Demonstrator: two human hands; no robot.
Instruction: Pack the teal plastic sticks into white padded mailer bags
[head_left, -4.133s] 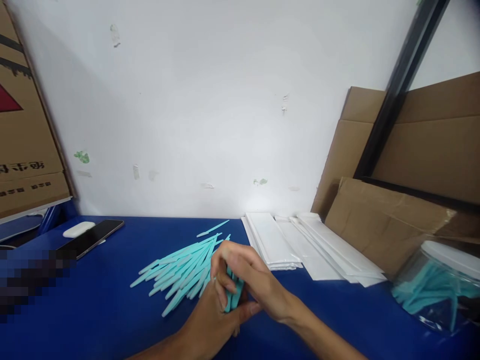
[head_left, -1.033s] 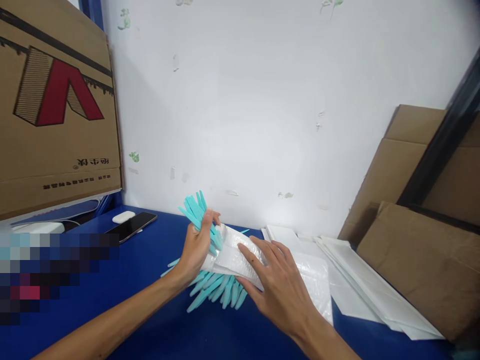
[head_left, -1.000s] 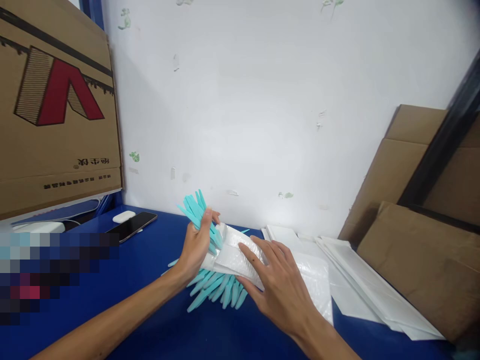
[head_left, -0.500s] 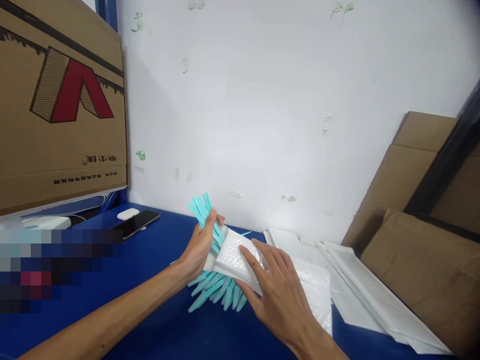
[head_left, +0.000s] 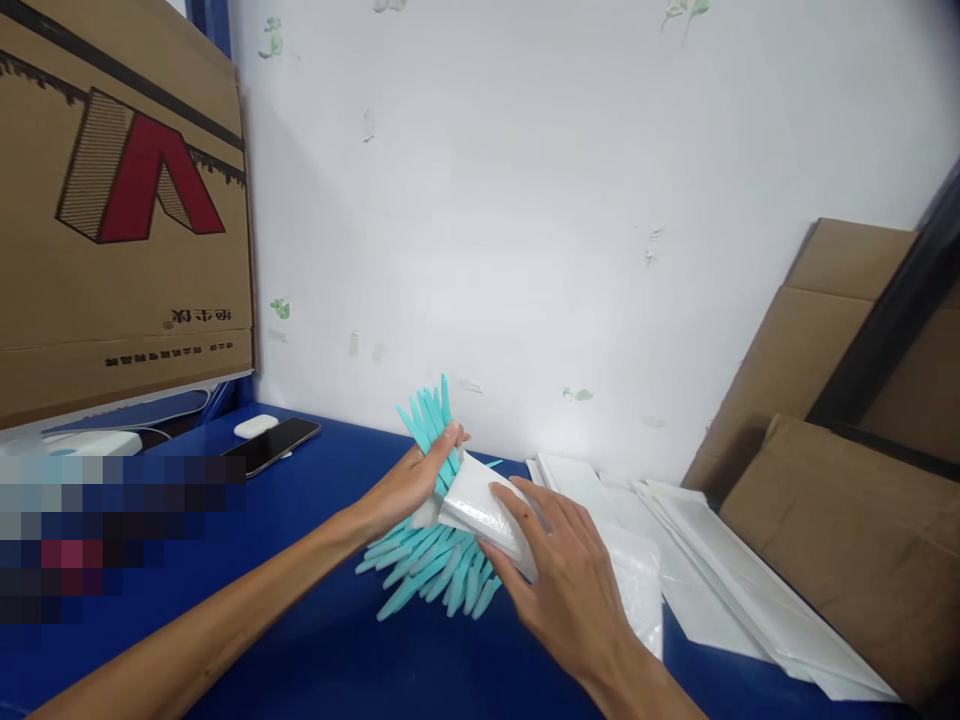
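Observation:
My left hand [head_left: 418, 478] is closed around a bunch of slim turquoise plastic sticks [head_left: 427, 418], whose tapered ends fan out above the thumb. Their lower ends meet the near edge of a white bubble mailer [head_left: 480, 497]; whether they are inside it I cannot tell. My right hand [head_left: 562, 565] grips this mailer between thumb and fingers from the right. Below both hands, a loose pile of similar turquoise sticks [head_left: 431, 570] lies on the blue table [head_left: 300, 620], partly covered by the mailer.
Another bubble mailer [head_left: 637, 575] lies under my right wrist, and a stack of white mailers [head_left: 720, 580] spreads to its right. Cardboard [head_left: 832, 540] leans at the far right. At left are a phone [head_left: 281, 445], a white case [head_left: 256, 427] and a large carton [head_left: 150, 300].
My left hand has moved a little right with the sticks, which now stand more upright. The held mailer has tilted and shifted slightly; more of the pile below shows.

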